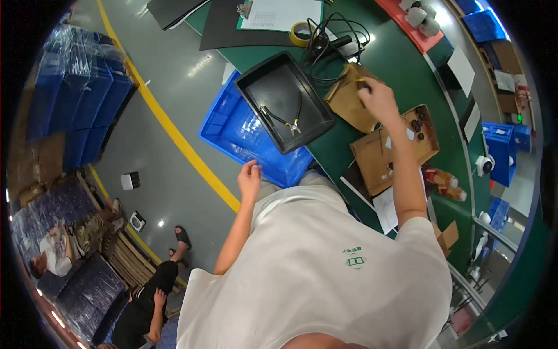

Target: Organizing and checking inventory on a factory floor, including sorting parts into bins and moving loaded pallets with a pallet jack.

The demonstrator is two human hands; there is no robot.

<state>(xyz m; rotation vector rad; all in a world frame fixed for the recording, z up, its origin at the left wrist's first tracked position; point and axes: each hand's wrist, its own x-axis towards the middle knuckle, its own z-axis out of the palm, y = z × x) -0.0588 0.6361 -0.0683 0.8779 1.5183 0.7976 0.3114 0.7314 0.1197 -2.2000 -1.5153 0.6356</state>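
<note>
My right hand [379, 102] reaches over the green table, its fingers pinched at a brown cardboard piece [349, 107]. A small yellow and dark item shows at the fingertips, too small to name. My left hand [250, 180] hangs beside the near rim of a blue plastic bin [221, 113], fingers curled in and nothing visible in them. Partly over that bin rests a black tray [270, 84], holding cutting pliers [293, 126] with dark, yellow-marked handles. An open cardboard box [372, 157] with several small dark round parts lies below my right hand.
A coiled black cable [354, 29], a yellow tape roll [300, 34] and a clipboard [279, 16] occupy the table's far side. Orange-and-clear plastic packets [444, 180] lie at right. Stacked blue crates [75, 87] stand at left. Two people sit or lie at lower left.
</note>
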